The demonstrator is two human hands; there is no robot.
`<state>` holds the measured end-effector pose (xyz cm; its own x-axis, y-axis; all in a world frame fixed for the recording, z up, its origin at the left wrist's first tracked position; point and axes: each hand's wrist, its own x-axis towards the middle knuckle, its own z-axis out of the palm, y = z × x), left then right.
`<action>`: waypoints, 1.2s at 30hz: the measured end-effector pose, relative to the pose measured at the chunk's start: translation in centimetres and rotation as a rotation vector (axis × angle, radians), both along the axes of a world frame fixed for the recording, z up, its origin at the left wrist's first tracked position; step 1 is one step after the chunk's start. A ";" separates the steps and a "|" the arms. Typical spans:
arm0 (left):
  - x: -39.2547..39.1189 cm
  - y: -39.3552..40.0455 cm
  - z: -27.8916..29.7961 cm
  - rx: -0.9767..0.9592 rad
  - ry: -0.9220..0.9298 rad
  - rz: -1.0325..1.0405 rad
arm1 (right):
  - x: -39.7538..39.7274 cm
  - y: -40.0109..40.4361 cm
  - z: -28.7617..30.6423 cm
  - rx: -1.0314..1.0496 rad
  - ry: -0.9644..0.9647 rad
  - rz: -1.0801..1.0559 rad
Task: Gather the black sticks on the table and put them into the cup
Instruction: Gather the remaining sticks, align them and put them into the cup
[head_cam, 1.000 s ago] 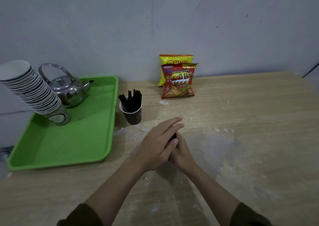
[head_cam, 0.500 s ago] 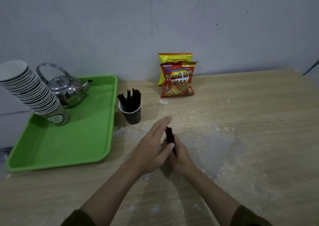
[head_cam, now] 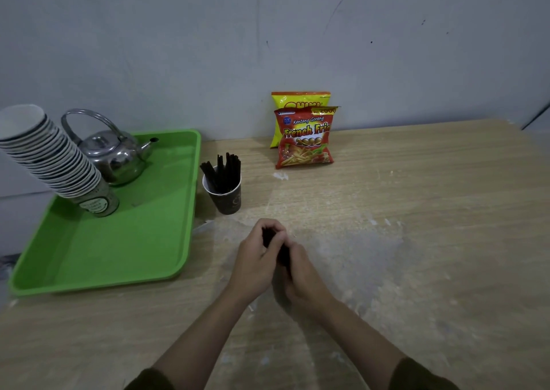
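**Both hands closing around the last bundle of sticks**

A half second ago my left palm was open beside the bundle with the stick tips poking up; now I am seeing the left hand [head_cam: 256,258] curling over the top, its grip wrapped together around the black sticks [head_cam: 281,254], and the right hand [head_cam: 303,273] clamping the lower part of the same bundle. Only a dark sliver is showing between the two hands, so I cannot count the sticks.

I am reading this as the gathering being finished and the bundle being squared up for the carry. I am seeing no loose sticks on the surface [head_cam: 416,240]. The cup [head_cam: 227,197] is standing at 11 o'clock from the hands, near them, just beside the green tray [head_cam: 119,240], already holding a bunch of upright sticks.

Writing: the red snack bag [head_cam: 305,139] at 12 o'clock is reading "Kentang Goreng", "French Frie…", "2000". The yellow bag [head_cam: 299,99] behind it is partly hidden, name unreadable. The stacked paper cups [head_cam: 50,157] have an oval label, too small to read. The kettle [head_cam: 114,154] is unmarked.
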<state>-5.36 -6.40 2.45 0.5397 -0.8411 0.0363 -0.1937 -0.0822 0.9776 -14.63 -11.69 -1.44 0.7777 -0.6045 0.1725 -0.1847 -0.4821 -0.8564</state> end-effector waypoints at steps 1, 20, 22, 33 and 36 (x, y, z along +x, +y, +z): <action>-0.1 0.0 -0.2 -0.009 0.065 0.029 | -0.2 0.1 -0.2 -0.054 0.025 -0.015; 1.4 0.7 0.8 -0.069 0.222 0.065 | 2.2 1.0 2.5 0.293 0.230 0.069; 2.9 0.5 1.9 -0.064 0.161 0.087 | 2.9 0.9 2.7 0.307 0.228 0.074; 12.2 -3.3 6.6 -0.195 -0.091 0.266 | 4.7 -0.8 1.9 0.301 0.358 0.099; 13.7 -4.3 5.7 -0.133 -0.167 0.285 | 4.9 -1.3 1.6 0.331 0.371 0.104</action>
